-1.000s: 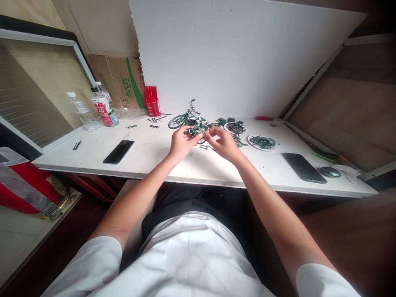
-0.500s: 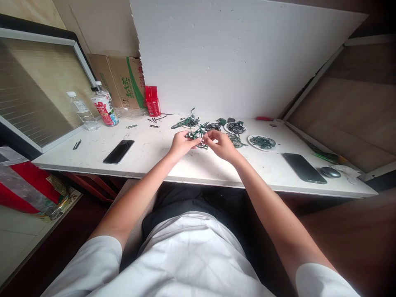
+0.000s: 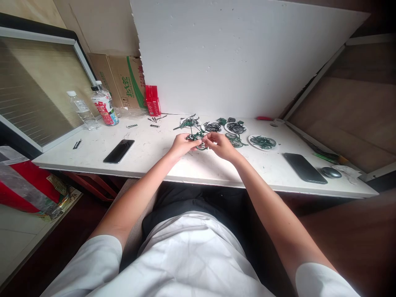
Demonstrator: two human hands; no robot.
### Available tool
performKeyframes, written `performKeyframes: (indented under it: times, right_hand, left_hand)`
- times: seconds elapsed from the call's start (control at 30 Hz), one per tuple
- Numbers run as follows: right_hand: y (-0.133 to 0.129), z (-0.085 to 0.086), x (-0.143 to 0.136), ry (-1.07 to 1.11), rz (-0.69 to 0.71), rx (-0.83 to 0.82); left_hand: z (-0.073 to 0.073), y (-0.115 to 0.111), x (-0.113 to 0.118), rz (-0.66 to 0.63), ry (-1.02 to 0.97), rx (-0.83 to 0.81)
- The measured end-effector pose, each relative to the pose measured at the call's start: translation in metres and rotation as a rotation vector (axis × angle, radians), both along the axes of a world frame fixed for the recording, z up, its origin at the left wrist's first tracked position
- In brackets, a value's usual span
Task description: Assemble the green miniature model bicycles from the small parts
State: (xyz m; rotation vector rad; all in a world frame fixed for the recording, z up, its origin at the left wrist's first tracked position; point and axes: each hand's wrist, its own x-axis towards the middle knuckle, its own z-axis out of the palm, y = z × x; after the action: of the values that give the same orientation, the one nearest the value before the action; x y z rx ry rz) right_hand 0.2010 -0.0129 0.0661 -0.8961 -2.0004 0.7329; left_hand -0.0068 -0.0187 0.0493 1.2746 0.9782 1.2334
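Observation:
Above the table's near middle, a small green model bicycle (image 3: 198, 135) with thin spoked wheels is held between both hands. My left hand (image 3: 183, 145) is closed round its left side, thumb pointing to the right. From the right, my right hand (image 3: 219, 144) pinches at the wheel; its fingertips meet close to my left thumb. Whether a tiny part sits between those fingertips is hidden. Just behind the hands lie white plates with dark wheels (image 3: 213, 126) and black parts (image 3: 235, 127). Green wheels and frames (image 3: 234, 140) lie beside my right hand.
A plate of green parts (image 3: 262, 142) stands to the right, near a dark phone-like slab (image 3: 304, 168) and a mouse (image 3: 331, 172). At left are a phone (image 3: 119, 151), bottles (image 3: 105, 106) and loose black pieces (image 3: 154, 126). A white board (image 3: 235, 62) stands behind.
The model bicycle has turned and tilted in my hands, its handlebar end dropping and its left end showing narrower. Both hands stay in nearly the same place.

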Motion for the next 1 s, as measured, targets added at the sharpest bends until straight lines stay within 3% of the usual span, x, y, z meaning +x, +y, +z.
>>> performKeyframes:
  times: [0.37,1.0]
  right_hand:
    - [0.0037,-0.0017,0.0040,0.036,0.120,-0.101]
    - [-0.0004,0.0003,0.0024,0.015,0.081,-0.089]
  left_hand:
    - [-0.0046,0.0014,0.0009,0.013,0.021,0.001]
    - [-0.0013,-0.0026,0.0036,-0.019,-0.074,-0.010]
